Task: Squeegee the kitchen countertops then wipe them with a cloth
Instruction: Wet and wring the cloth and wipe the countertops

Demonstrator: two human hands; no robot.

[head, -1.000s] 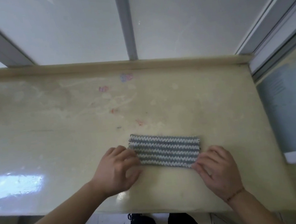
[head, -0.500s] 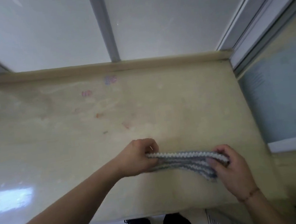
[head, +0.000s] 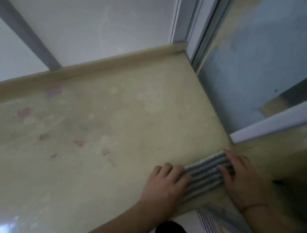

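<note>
Striped cloth (head: 205,174) flat on desk (head: 93,143); left hand (head: 163,185) and right hand (head: 243,179) press its ends, fingers straight.

open countertop (head: 93,143) leftward and ahead; window frame (head: 206,97) close on the right, raised back lip (head: 103,64) behind

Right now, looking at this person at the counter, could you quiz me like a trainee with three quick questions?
1. True or false: the grey-and-white striped knitted cloth lies flat on the glossy beige countertop.
2. Which hands touch the cloth? A) left only B) right only C) both
3. Fill in: faint ____ marks stain the counter's left part.

Key: 1 true. 2 C: the left hand and right hand rest on its ends. 3 reddish.
</note>
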